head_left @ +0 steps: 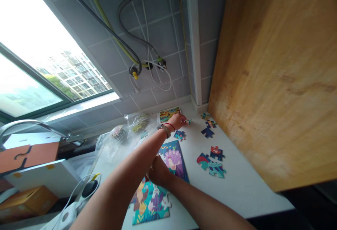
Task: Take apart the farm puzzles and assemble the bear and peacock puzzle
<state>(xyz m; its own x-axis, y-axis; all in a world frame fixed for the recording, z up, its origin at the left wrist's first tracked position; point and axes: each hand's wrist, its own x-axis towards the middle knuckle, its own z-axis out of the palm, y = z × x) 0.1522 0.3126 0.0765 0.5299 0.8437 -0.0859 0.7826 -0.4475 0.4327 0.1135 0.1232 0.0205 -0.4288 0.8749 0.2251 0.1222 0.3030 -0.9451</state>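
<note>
My left hand (177, 121), with a watch and a red string at its wrist, reaches to the back of the white counter. Its fingers pinch a small teal puzzle piece (189, 121). My right hand (158, 172) is curled over the partly assembled jigsaw puzzle (155, 205), partly behind my left forearm; what its fingers hold, if anything, is hidden. Purple figures and white rabbits show on the puzzle. A loose blue puzzle piece (179, 135) lies just in front of my left hand. Behind that hand is a picture card (167, 114).
Loose pieces lie at right, among them a dark blue piece (207, 132) and a joined cluster (216, 168). Clear plastic bags (126, 142) sit at left. A wooden board (268, 82) rises along the right edge. A faucet (34, 122) and boxes (34, 202) stand left.
</note>
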